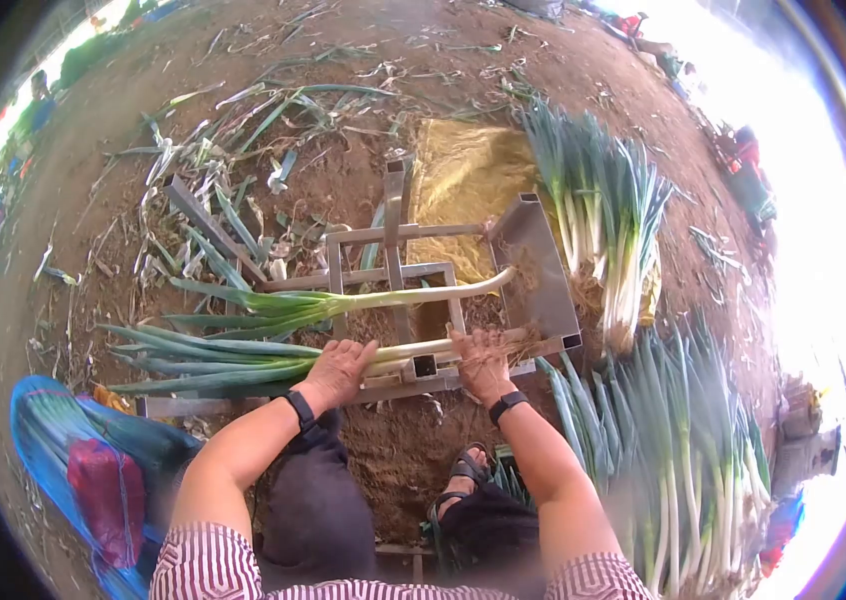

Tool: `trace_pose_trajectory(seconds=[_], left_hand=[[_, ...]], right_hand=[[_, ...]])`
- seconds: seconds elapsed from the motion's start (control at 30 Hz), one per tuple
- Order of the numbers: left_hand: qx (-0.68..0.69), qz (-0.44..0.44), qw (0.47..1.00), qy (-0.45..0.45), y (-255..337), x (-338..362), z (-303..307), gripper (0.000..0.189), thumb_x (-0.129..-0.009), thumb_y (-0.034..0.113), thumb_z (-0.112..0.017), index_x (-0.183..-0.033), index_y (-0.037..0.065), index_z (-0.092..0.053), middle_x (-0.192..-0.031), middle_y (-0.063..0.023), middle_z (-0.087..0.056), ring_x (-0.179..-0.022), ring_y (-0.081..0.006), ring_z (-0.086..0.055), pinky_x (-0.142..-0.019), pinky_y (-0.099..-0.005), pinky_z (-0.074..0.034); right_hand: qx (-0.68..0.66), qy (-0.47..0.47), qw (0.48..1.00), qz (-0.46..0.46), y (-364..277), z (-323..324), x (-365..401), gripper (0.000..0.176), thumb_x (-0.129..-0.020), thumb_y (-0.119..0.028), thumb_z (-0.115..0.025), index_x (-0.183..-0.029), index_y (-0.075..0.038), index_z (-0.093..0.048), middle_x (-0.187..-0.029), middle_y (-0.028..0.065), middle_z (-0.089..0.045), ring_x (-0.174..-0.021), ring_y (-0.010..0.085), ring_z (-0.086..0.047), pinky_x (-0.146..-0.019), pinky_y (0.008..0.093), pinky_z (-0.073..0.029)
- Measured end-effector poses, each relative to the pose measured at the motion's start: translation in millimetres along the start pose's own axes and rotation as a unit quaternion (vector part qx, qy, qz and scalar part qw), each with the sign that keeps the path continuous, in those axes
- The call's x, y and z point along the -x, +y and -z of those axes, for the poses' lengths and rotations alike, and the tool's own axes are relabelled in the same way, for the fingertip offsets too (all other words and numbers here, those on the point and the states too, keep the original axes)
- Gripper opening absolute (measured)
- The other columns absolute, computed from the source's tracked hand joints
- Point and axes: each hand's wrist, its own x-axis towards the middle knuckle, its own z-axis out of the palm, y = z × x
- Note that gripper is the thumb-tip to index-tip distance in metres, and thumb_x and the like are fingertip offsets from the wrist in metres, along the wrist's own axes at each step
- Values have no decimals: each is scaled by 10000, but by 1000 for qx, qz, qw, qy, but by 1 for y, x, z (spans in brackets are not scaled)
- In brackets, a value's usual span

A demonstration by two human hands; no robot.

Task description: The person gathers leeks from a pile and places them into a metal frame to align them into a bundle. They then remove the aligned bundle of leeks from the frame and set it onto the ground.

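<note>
A metal frame (393, 232) of square tubing stands in front of me, with a metal plate at its right end. Two leeks lie across it. The farther leek (398, 299) rests on the frame with its roots toward the plate. My left hand (340, 370) is closed round the nearer leek (233, 365), where its leaves meet the stalk. At the root end of that same leek, my right hand (484, 368) wraps its fingers over the white stalk. The leaves spread out to the left.
Bundles of leeks (598, 200) lie at the upper right, more leeks (683, 440) at the lower right. A yellow sack (458, 180) lies behind the frame. Leaf scraps (213, 165) litter the soil at upper left. A blue bag (48, 440) sits at lower left.
</note>
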Motion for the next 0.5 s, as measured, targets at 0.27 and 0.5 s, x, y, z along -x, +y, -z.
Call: trace_pose_trajectory(seconds=[0.27, 0.5], left_hand=[[19, 54, 997, -50, 23, -29, -8, 455, -787, 177, -626, -1204, 90, -469, -990, -124, -554, -978, -305, -536, -830, -432, -396], [38, 69, 992, -101, 24, -34, 3, 396, -791, 151, -590, -1162, 92, -465, -1009, -121, -569, -987, -304, -550, -841, -433, -407]], right_hand=[[43, -6, 999, -12, -15, -8, -6, 281, -857, -181, -464, -1124, -105, -507, -1070, 102, -525, -1043, 337, -495, -910, 592, -370], [47, 7, 999, -25, -13, -22, -9, 305, -887, -188, -458, -1175, -98, -503, -1101, 121, -539, -1079, 337, -502, -954, 559, -367]])
